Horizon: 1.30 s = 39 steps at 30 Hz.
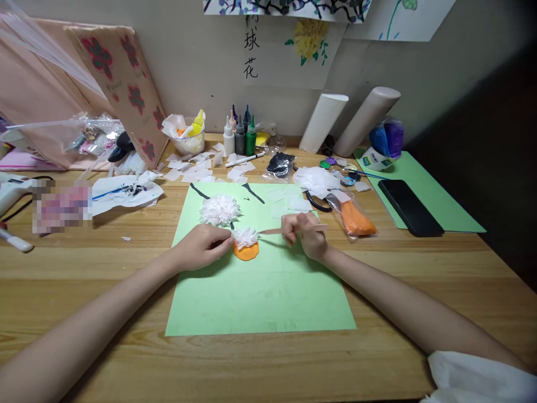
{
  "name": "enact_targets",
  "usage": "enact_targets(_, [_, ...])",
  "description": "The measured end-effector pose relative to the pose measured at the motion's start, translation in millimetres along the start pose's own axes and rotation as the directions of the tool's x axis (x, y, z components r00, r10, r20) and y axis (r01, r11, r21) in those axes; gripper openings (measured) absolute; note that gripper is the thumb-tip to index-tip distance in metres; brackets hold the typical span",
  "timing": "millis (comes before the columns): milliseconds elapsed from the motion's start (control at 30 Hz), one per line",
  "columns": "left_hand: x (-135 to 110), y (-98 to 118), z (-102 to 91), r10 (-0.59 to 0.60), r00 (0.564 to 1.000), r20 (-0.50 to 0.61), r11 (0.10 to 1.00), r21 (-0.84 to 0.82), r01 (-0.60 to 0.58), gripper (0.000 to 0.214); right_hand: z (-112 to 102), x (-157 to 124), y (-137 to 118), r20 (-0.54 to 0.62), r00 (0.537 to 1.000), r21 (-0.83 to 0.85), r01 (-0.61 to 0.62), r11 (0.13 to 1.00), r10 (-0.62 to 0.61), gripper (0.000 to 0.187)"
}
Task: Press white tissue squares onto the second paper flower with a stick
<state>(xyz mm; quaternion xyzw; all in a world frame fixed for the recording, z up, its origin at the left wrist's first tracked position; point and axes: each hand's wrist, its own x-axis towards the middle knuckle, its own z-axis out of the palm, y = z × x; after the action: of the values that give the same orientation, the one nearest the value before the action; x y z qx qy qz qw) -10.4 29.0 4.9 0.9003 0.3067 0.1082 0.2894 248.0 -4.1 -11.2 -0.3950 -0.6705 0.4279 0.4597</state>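
Observation:
A green sheet of paper [268, 302] lies in front of me with dark branch-like strips at its top. A fluffy white paper flower [219, 210] sits on its upper left. Below it, an orange clay disc [245, 252] is partly covered by a smaller white paper tuft [245, 237]. My left hand [205, 246] rests on the sheet, its curled fingertips at the tuft's left edge; whatever they pinch is hidden. Gripped in my right hand [305, 234] is a thin, pointed pinkish stick [272, 230], its tip at the tuft's right side.
White paper squares [201, 168] are scattered behind the sheet, near small paint bottles [240, 137] and a plastic cup [188, 140]. To the right lie a bag of orange clay [356, 217] and a black phone [409, 207]. A paint-stained tissue [126, 193] is on the left.

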Motion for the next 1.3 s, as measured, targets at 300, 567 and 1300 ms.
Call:
enact_targets(300, [-0.5, -1.9, 0.3, 0.027, 1.000, -0.008, 0.999, 0.020, -0.027, 0.033, -24.2, 17.5, 9.5, 0.025, 0.980, -0.700, 0.159, 0.697, -0.199, 0.012])
enact_targets(567, [-0.9, -1.9, 1.1, 0.029, 0.999, -0.018, 1.000, 0.009, -0.029, 0.033, -16.0, 12.9, 2.1, -0.138, 0.972, -0.535, 0.088, 0.840, -0.190, 0.009])
enact_targets(1300, [0.4, -0.4, 0.5, 0.013, 1.000, -0.009, 1.000, 0.011, -0.013, 0.033, 5.1, -3.3, -3.7, -0.127, 0.990, 0.009, 0.068, 0.998, -0.066, 0.055])
